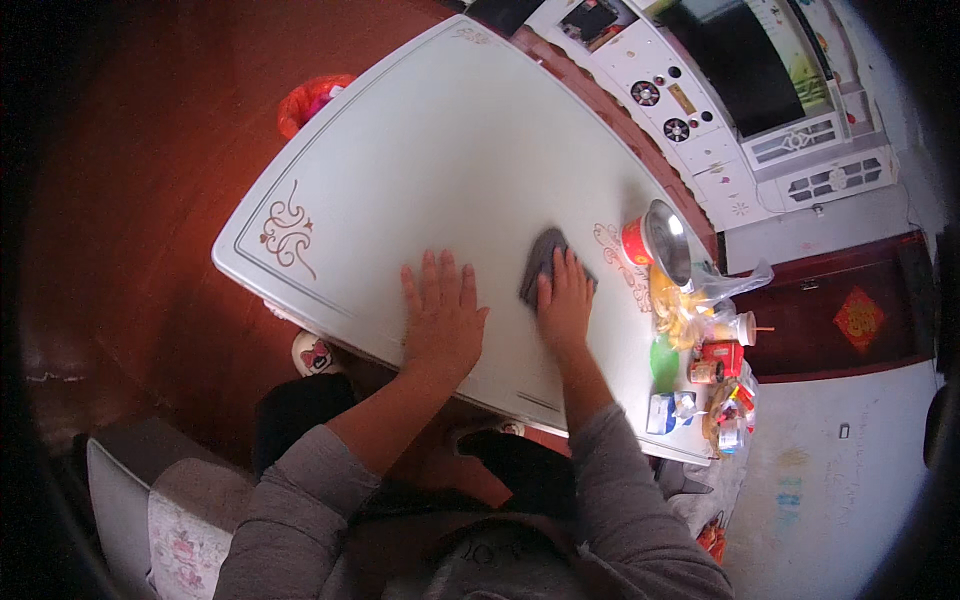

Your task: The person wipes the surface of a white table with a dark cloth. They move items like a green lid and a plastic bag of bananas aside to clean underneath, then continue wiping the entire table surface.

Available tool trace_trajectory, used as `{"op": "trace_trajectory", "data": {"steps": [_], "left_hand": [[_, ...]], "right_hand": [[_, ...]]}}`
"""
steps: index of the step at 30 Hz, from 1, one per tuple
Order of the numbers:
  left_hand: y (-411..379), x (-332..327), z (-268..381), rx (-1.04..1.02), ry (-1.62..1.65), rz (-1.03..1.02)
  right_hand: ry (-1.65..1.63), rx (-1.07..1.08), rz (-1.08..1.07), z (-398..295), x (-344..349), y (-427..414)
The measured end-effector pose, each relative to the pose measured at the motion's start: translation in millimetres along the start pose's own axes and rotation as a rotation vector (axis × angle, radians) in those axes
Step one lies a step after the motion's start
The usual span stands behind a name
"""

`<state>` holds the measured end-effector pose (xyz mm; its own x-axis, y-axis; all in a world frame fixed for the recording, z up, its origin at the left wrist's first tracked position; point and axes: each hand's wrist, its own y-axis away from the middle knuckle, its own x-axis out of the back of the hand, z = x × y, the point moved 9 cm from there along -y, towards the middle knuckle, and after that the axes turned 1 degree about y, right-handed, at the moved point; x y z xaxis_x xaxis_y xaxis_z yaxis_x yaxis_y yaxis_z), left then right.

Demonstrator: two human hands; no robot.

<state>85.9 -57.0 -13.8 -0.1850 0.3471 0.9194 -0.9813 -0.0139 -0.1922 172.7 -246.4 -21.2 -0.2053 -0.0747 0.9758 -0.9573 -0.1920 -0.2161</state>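
My left hand point(444, 322) lies palm down on the white tabletop point(450, 150), fingers spread, with nothing in it. To its right, my right hand point(566, 304) presses on a dark grey cloth point(541, 262), which is bunched under and beside the fingers. The cloth rests flat against the table, left of a brown scroll pattern. Part of it is hidden beneath my right hand. Both sleeves are pushed up to about the forearms.
A red paper tub point(636, 240), a steel bowl point(668, 241), bagged yellow food point(673, 307), a lidded cup point(744, 328), a jar point(706, 371) and a blue-white packet point(670, 412) crowd the table's right end. A red-lined bin point(304, 101) stands beyond the left edge; a sofa point(187, 517) is lower left.
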Motion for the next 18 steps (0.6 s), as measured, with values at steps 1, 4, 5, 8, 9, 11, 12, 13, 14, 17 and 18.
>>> {"op": "trace_trajectory", "data": {"steps": [1, 4, 5, 8, 9, 11, 12, 13, 14, 17, 18], "left_hand": [[-0.5, -0.8, -2.4, 0.010, 0.009, 0.009], [1.6, -0.6, -0.6, 0.025, 0.054, 0.046], [1.3, 0.7, -2.5, 0.037, 0.060, 0.067], [-0.2, 8.0, -11.0, 0.062, 0.217, 0.095], [-1.2, 6.9, -11.4, 0.058, 0.209, 0.099], [-0.5, 5.7, -13.5, 0.063, 0.184, 0.100], [1.6, 6.3, -11.5, 0.057, 0.185, 0.107], [1.8, 7.6, -8.0, 0.049, 0.186, 0.118], [1.0, 9.9, -8.8, 0.050, 0.180, 0.133], [0.7, 11.7, -9.8, 0.061, 0.207, 0.116], [0.8, 12.8, -10.6, 0.067, 0.211, 0.126]], "right_hand": [[0.012, -0.001, -0.007, -7.3, 1.7, 14.0], [-0.007, 0.061, -0.056, -46.8, 12.6, 58.3], [-0.033, 0.104, -0.073, -60.9, 16.6, 64.9], [-0.081, 0.240, -0.120, -86.9, 23.6, 67.4], [-0.085, 0.221, -0.121, -80.5, 20.7, 57.2], [-0.104, 0.194, -0.133, -55.4, 9.9, 21.1], [-0.098, 0.141, -0.064, -32.0, 5.3, 5.4], [-0.090, 0.088, 0.009, -7.1, 0.1, -11.4], [-0.058, 0.039, 0.025, 9.4, -8.3, -29.6], [0.034, -0.086, 0.033, 36.4, -19.7, -73.1], [0.058, -0.120, 0.033, 33.7, -22.1, -83.9]]}}
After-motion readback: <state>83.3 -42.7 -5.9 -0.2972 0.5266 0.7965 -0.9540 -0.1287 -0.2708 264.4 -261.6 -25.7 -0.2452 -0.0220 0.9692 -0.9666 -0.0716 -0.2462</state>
